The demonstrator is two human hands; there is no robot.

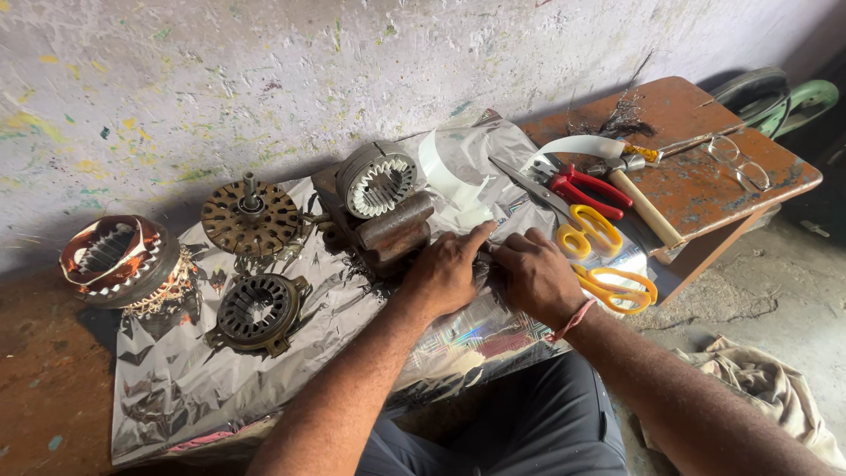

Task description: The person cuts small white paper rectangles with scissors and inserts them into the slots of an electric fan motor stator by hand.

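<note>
1. Left hand [447,271]: fingers curled, thumb extended, pressed down on silver foil sheet [220,379] just in front of rusty metal block [392,234].
2. Right hand [535,275]: fingers bent, touching left hand; item pinched between them hidden, cannot tell.
3. Yellow-handled scissors [599,251]: just beside right hand.
4. Stator core [377,179]: atop block.

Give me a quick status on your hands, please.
Left hand and right hand together on the silver sheet, grip hidden. Motor core just beyond. Yellow scissors beside right hand.
</note>
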